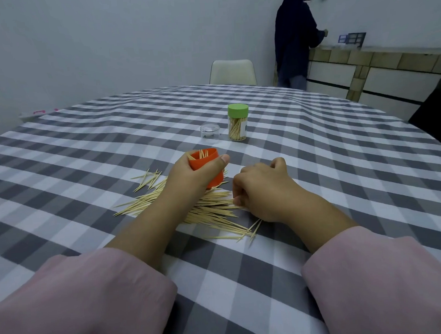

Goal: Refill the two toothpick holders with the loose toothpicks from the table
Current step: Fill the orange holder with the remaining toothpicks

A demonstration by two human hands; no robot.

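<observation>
Checked tablecloth (317, 161), left hand (189, 176) gripping orange holder (206, 165), right hand (262, 190) pinching toothpicks (211, 211)

Toothpicks (212, 213) partly under hands

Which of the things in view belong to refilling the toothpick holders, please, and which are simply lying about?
Part of the job:
- orange holder, gripped by the left hand
- loose toothpicks, being picked at by the right hand
- green-capped holder, closed and standing
- clear cap, probably the orange holder's

Just lying about:
- white chair
- checked tablecloth
- framed item on the counter
</observation>
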